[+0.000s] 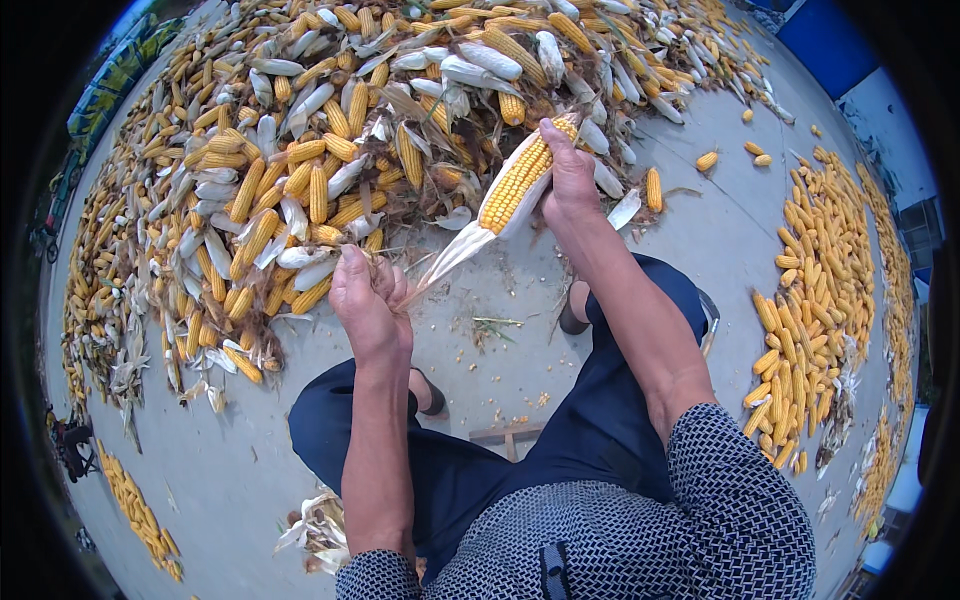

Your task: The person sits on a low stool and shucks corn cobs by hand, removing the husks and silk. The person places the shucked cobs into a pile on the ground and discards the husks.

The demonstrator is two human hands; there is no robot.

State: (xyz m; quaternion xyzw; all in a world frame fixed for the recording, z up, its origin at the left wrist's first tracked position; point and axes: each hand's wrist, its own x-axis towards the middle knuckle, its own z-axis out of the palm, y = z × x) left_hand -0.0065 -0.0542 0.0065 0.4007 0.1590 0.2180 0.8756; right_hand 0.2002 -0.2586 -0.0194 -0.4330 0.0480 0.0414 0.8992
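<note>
An ear of corn (517, 184) with bared yellow kernels slants across the view in front of me. My right hand (568, 176) grips its upper end, the thumb on the kernels near the tip. Pale husk still lies along both sides of the ear. From its lower end a tapering bundle of husk (454, 255) runs down to my left hand (371, 300), whose fingers are closed on the gathered husk ends. Just beyond both hands lies a large heap of corn ears (300, 184), some bare and yellow, others wrapped in white husk.
On the right lies a long pile of bare yellow ears (814, 300); a smaller row of ears (139, 510) is at lower left. Stripped husks (319, 532) lie beside my left leg. Loose kernels dot the concrete floor (480, 345) between my feet. A blue panel (829, 41) stands at upper right.
</note>
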